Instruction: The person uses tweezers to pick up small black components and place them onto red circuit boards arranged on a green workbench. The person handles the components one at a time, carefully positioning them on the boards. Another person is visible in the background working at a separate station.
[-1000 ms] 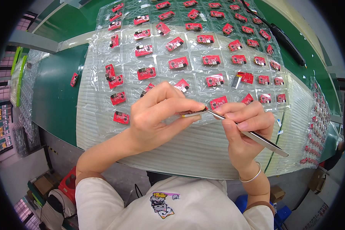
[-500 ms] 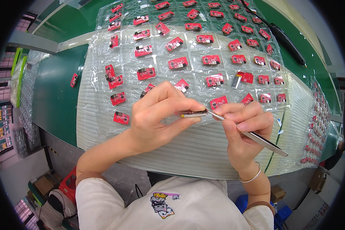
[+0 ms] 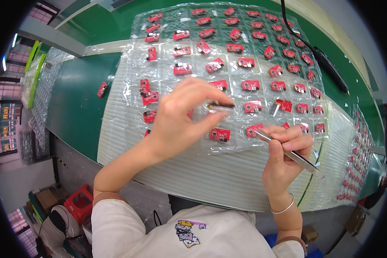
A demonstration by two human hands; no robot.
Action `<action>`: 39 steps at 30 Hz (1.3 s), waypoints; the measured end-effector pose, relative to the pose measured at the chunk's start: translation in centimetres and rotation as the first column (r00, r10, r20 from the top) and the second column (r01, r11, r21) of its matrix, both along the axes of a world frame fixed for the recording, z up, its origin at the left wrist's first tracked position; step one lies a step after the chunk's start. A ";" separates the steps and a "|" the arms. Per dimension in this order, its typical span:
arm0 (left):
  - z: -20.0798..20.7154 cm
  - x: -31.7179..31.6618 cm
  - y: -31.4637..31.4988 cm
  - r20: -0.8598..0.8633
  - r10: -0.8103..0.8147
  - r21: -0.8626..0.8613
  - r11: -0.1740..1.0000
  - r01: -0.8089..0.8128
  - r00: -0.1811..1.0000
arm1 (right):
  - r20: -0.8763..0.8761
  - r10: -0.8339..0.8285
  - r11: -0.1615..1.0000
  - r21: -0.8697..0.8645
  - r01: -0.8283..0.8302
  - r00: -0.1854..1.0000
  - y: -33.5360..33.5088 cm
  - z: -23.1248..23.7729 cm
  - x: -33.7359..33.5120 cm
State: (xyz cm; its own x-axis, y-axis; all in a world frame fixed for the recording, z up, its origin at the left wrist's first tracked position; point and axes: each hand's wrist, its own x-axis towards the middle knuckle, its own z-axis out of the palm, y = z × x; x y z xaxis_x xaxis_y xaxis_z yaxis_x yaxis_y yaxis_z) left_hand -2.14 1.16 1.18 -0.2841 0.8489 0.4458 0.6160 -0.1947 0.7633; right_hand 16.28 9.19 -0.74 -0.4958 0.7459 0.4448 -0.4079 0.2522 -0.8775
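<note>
My left hand (image 3: 180, 114) is raised over the clear blister tray (image 3: 159, 93), thumb and forefinger closed on a small circuit board (image 3: 221, 106). The board appears edge-on, dark and blurred, partly covered by my fingers. To its right, my right hand (image 3: 286, 157) grips metal tweezers (image 3: 304, 162), which slant up and left. Their tips lie apart from the held board and appear over a red circuit board (image 3: 254, 130) in the tray; contact cannot be told. Many pockets around hold similar red boards, and one board (image 3: 284, 105) has a silvery piece beside it.
A black pen-shaped tool (image 3: 331, 71) with a cord lies at the far right. Another tray of red boards (image 3: 352, 163) stands on the right. A lone red board (image 3: 102, 89) rests on the green table (image 3: 79, 99) at left. A red plastic stool (image 3: 79, 204) stands below.
My left hand has lifted up and away from the tweezers with the board, which was at their tips before. The tweezers stay in my right hand. The whole view has shifted somewhat.
</note>
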 end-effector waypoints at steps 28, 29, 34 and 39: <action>-0.3 -9.8 5.6 -0.183 0.157 -0.157 0.970 -0.186 0.971 | -0.053 0.045 0.978 -0.203 -0.055 0.998 -0.4 0.3 -0.1; 0.3 -8.2 4.5 -0.018 0.109 -0.135 0.985 -0.111 0.994 | -0.066 0.052 0.973 -0.223 -0.066 0.996 -0.4 0.3 -0.1; -0.6 -0.1 1.1 0.199 -0.058 0.151 0.988 0.028 0.978 | -0.141 0.090 0.949 -0.287 -0.128 0.986 -0.3 0.5 0.0; -0.9 1.5 -0.9 0.078 -0.189 0.157 0.972 0.175 0.979 | -0.171 0.159 0.953 -0.230 -0.196 0.972 -0.2 0.3 0.1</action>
